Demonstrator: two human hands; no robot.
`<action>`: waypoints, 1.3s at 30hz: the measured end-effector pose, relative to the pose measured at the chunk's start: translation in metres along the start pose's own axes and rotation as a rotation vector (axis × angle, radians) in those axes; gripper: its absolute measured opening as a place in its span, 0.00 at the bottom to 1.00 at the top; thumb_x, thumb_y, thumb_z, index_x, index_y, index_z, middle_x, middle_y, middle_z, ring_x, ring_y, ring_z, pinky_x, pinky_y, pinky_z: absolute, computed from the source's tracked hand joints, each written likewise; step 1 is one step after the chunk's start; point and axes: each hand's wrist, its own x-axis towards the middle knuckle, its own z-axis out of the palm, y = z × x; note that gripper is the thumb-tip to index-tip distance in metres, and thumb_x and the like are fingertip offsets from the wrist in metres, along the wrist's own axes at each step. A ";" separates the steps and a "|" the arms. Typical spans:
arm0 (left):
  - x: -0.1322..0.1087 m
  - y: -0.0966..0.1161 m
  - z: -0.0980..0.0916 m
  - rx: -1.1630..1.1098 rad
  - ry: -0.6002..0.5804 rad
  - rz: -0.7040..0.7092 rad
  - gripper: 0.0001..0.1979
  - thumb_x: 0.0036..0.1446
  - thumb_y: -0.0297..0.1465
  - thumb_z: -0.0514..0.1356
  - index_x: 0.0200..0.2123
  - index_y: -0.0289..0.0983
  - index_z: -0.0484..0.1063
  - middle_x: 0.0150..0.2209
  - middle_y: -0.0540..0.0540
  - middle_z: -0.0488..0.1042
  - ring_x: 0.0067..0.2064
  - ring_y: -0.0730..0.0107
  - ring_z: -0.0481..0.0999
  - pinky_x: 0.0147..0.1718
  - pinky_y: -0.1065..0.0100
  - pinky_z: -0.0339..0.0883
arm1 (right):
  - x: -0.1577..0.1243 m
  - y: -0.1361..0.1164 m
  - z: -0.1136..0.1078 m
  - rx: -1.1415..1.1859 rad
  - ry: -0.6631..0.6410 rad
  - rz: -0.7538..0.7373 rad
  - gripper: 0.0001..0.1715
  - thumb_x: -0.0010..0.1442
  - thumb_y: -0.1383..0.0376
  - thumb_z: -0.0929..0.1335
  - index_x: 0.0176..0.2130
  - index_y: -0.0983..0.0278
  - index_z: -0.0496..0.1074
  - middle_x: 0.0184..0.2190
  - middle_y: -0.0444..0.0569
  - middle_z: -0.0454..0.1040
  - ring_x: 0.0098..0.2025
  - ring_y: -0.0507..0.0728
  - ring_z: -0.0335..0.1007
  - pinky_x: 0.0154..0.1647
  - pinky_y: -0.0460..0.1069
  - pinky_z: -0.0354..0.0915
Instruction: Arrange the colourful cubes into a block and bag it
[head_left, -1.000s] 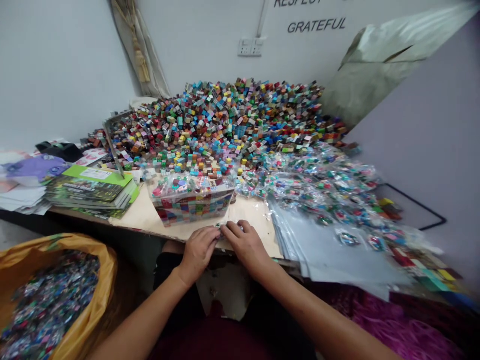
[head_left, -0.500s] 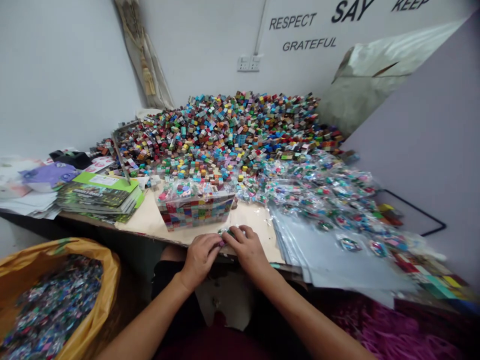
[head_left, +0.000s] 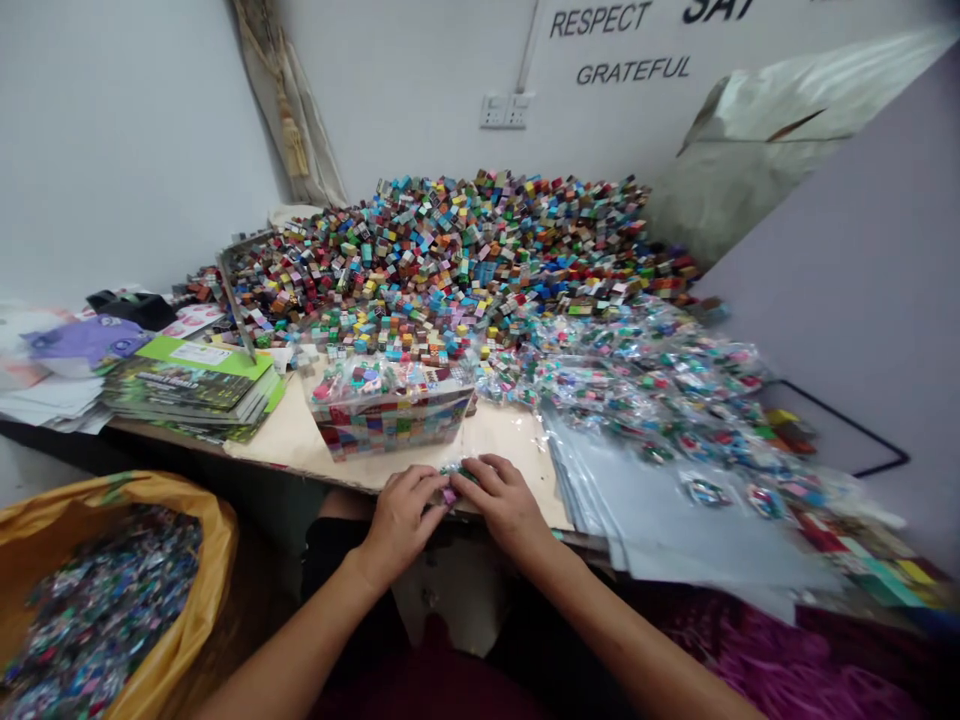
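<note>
At the table's front edge my left hand (head_left: 405, 510) and my right hand (head_left: 504, 498) meet, fingers bent and closed around a small clear packet (head_left: 450, 492) with pink and green bits. Fingers cover much of it, so its exact contents cannot be made out. Just beyond the hands stands an open box (head_left: 390, 425) with a coloured checked pattern, filled to the top with clear packets (head_left: 367, 376) of colourful small pieces.
A big heap of small colourful boxes (head_left: 450, 250) lies against the wall. On the right are many clear packets (head_left: 652, 380) and flat plastic bags (head_left: 637, 510). Booklets (head_left: 187, 390) are stacked left; a yellow sack (head_left: 214, 540) of packets stands below.
The view has shifted slightly. Both hands stay together at the table edge, with small finger movements, and more of the pink in the packet shows between them.
</note>
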 end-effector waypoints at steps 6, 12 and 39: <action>0.012 0.003 -0.002 -0.078 -0.006 -0.152 0.11 0.55 0.25 0.59 0.43 0.38 0.70 0.40 0.46 0.76 0.42 0.63 0.74 0.42 0.62 0.68 | 0.006 0.002 0.000 -0.017 -0.033 0.001 0.16 0.61 0.71 0.65 0.49 0.64 0.72 0.46 0.55 0.70 0.47 0.63 0.59 0.44 0.56 0.65; 0.010 0.017 -0.017 -0.043 0.006 -0.015 0.18 0.56 0.28 0.60 0.50 0.39 0.66 0.44 0.44 0.76 0.43 0.63 0.76 0.41 0.64 0.71 | 0.011 0.005 -0.008 0.170 0.018 0.111 0.16 0.63 0.71 0.61 0.46 0.62 0.73 0.43 0.53 0.72 0.44 0.60 0.63 0.44 0.54 0.66; 0.111 0.051 -0.207 0.565 -0.227 0.280 0.09 0.55 0.38 0.61 0.27 0.41 0.74 0.28 0.50 0.73 0.34 0.65 0.71 0.38 0.65 0.59 | 0.232 0.030 -0.113 0.785 -0.163 0.128 0.10 0.59 0.65 0.65 0.42 0.64 0.71 0.36 0.45 0.71 0.37 0.53 0.67 0.35 0.45 0.64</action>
